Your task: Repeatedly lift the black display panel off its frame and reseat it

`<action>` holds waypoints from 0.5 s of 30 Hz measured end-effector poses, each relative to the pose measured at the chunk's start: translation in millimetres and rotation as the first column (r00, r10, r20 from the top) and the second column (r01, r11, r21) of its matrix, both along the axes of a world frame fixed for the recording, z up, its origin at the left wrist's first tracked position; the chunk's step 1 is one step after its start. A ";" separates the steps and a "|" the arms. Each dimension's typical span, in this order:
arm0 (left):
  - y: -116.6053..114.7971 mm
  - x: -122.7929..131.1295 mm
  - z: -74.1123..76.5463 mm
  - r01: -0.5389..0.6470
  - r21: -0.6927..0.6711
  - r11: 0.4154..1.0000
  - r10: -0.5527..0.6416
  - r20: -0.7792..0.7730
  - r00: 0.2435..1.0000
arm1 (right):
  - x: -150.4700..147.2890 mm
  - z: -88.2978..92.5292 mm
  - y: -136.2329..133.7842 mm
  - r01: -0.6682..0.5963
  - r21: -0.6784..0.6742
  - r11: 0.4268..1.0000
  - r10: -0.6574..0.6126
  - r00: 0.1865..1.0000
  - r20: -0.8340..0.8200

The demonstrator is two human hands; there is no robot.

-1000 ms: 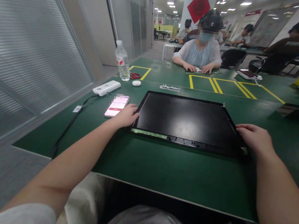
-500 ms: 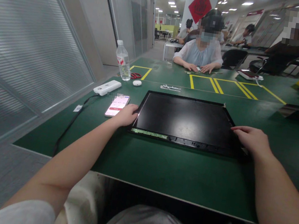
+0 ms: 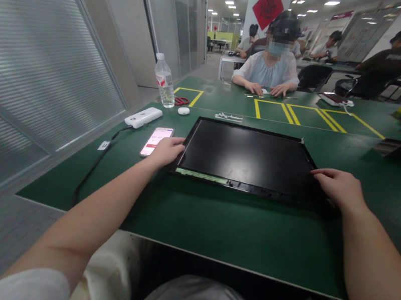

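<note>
A black flat display panel [image 3: 247,157] lies face up before me, with a green circuit strip [image 3: 200,176] along the left part of its near edge. At its left edge, my left hand [image 3: 168,151] is closed on the frame, thumb on top and the other fingers partly hidden. My right hand [image 3: 341,188] pinches the opposite edge between thumb and fingers. The panel's left side looks slightly raised off the green table [image 3: 233,231]; how far, I cannot tell.
Left of the panel lie a lit phone [image 3: 156,142], a white power bank [image 3: 143,117] with a black cable [image 3: 103,155], and a white earbud case [image 3: 183,111]. Behind stand a water bottle [image 3: 164,81] and red scissors [image 3: 182,101]. Across the table sits a person [image 3: 270,70].
The panel's left side and near edge have risen a little, and my left hand has moved up slightly with it. My right hand keeps its hold at nearly the same spot.
</note>
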State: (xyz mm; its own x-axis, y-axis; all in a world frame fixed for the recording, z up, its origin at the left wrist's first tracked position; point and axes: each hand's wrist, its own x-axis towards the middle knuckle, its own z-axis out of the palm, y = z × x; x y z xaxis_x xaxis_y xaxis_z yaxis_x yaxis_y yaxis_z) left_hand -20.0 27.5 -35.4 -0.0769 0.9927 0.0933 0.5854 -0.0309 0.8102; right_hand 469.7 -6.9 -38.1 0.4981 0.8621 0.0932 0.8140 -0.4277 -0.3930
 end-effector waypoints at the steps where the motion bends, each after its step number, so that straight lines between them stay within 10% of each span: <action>1: 0.2 0.6 0.2 -0.028 -0.011 1.000 0.029 0.058 0.998 | 0.7 -0.9 0.4 0.000 -0.001 1.000 0.000 1.000 0.003; 15: -9.4 22.1 12.7 -0.097 -0.253 0.963 0.229 0.568 0.791 | 6.7 -7.0 3.2 -0.007 0.016 1.000 0.007 1.000 -0.002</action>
